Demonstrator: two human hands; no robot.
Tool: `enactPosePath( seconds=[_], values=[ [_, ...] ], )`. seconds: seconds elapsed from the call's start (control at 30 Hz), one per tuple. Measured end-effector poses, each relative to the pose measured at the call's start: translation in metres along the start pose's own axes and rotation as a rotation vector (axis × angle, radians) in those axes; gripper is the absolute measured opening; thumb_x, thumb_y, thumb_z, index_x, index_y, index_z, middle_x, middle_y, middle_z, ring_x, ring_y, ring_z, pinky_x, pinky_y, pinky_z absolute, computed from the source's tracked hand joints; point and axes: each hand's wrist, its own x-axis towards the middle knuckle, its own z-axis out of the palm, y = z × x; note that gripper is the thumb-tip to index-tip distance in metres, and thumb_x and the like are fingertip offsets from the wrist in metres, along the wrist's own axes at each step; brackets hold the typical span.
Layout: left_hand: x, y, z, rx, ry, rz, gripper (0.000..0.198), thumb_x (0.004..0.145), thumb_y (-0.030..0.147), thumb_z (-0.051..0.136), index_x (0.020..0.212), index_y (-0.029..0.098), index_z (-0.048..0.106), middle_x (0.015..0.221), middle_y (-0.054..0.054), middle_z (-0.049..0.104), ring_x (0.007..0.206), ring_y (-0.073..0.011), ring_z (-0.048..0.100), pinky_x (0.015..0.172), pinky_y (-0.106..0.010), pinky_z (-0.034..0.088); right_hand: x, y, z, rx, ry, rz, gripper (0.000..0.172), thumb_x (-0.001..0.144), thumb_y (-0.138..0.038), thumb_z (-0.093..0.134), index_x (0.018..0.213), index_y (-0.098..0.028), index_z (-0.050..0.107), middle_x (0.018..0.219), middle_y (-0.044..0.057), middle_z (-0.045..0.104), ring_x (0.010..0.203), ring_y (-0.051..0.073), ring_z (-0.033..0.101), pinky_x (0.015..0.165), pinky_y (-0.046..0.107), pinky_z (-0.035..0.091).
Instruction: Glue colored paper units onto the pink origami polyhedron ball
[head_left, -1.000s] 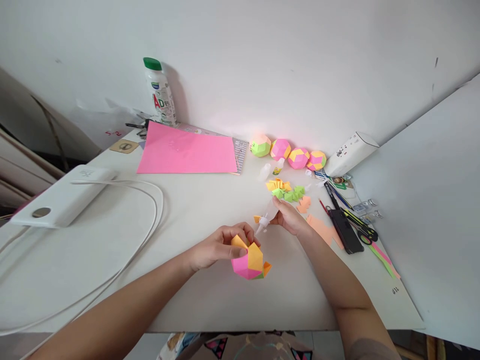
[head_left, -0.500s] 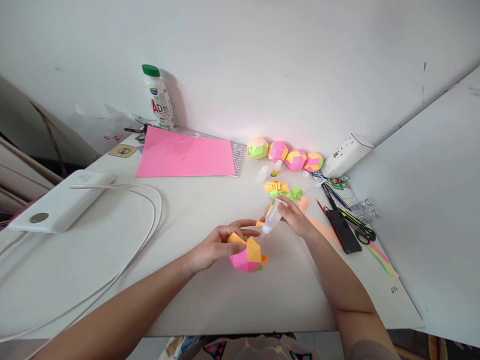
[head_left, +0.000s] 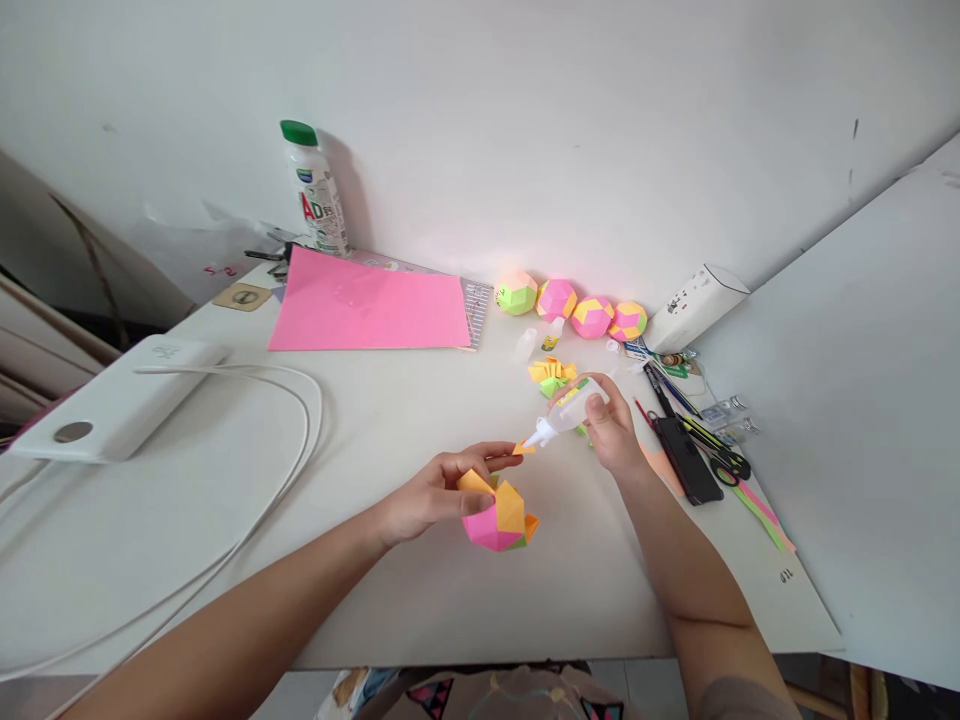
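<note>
My left hand (head_left: 442, 490) grips a partly built paper ball (head_left: 495, 518) of pink, orange and green faces, its thumb on the near side. A small orange paper piece (head_left: 524, 449) sits at the tips of its stretched fingers. My right hand (head_left: 611, 425) is closed round a clear glue bottle (head_left: 576, 403), tilted down to the left, its white nozzle at the orange piece. Behind the bottle lie folded orange pieces (head_left: 553, 370) and green pieces (head_left: 553, 386), partly hidden by my right hand.
Four paper balls (head_left: 556, 300) line the wall. Pink paper (head_left: 371, 305) and a white bottle (head_left: 319, 200) stand back left, a white power strip (head_left: 120, 400) with cable at left. Right: a black phone (head_left: 688, 462), scissors (head_left: 726, 470), pens and a white box (head_left: 697, 308).
My right hand has moved slightly right and turned the glue bottle from steep to more level, bringing its nozzle to the orange piece. My left hand and the ball have barely moved.
</note>
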Motion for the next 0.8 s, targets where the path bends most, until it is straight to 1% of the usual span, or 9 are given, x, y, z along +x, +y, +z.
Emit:
enactPosePath(
  seconds=[0.17,0.33,0.4,0.53,0.7,0.8],
  values=[
    [0.001,0.001,0.002,0.003,-0.013,0.011,0.005,0.074,0.02,0.07,0.07,0.017,0.068,0.144,-0.006,0.042,0.136,-0.0363,0.032,0.106,-0.051,0.033,-0.012,-0.011,0.012,-0.174,-0.046,-0.108,0.027,0.085,-0.047,0.058,0.097,-0.023,0.054,0.089,0.006,0.065,0.081,0.02,0.062,0.069,0.034,0.051],
    [0.001,0.002,0.003,0.022,-0.018,0.009,0.007,0.075,0.019,0.069,0.068,0.018,0.067,0.144,-0.004,0.044,0.137,-0.0341,0.032,0.108,-0.05,0.031,-0.017,-0.016,0.014,-0.296,-0.109,-0.197,0.031,0.085,-0.048,0.058,0.101,-0.022,0.054,0.087,0.006,0.062,0.079,0.02,0.061,0.071,0.035,0.05],
    [0.0,0.002,0.003,0.024,-0.021,0.009,0.007,0.075,0.018,0.069,0.068,0.018,0.066,0.144,-0.004,0.043,0.138,-0.0336,0.031,0.109,-0.05,0.03,-0.018,-0.017,0.012,-0.363,-0.114,-0.22,0.032,0.084,-0.048,0.058,0.101,-0.021,0.054,0.087,0.006,0.062,0.08,0.021,0.061,0.072,0.035,0.05],
    [0.0,0.003,0.003,0.031,-0.027,0.008,0.006,0.075,0.019,0.068,0.07,0.017,0.067,0.145,-0.006,0.042,0.138,-0.034,0.03,0.108,-0.052,0.03,-0.019,-0.019,0.01,-0.477,-0.082,-0.221,0.035,0.083,-0.051,0.058,0.101,-0.021,0.054,0.09,0.008,0.063,0.081,0.023,0.06,0.072,0.037,0.049],
    [-0.001,0.002,0.003,0.026,-0.024,0.012,0.006,0.075,0.019,0.068,0.069,0.017,0.067,0.144,-0.006,0.044,0.138,-0.034,0.03,0.11,-0.052,0.028,-0.02,-0.022,0.014,-0.479,-0.108,-0.219,0.035,0.084,-0.054,0.055,0.1,-0.023,0.053,0.09,0.008,0.064,0.082,0.023,0.061,0.073,0.038,0.05],
    [-0.001,0.001,0.003,0.026,-0.02,0.014,0.006,0.075,0.018,0.069,0.069,0.018,0.067,0.144,-0.005,0.044,0.138,-0.0343,0.03,0.109,-0.052,0.029,-0.02,-0.022,0.015,-0.485,-0.11,-0.225,0.035,0.084,-0.054,0.055,0.1,-0.022,0.054,0.09,0.008,0.065,0.081,0.023,0.062,0.072,0.038,0.05]
  ],
)
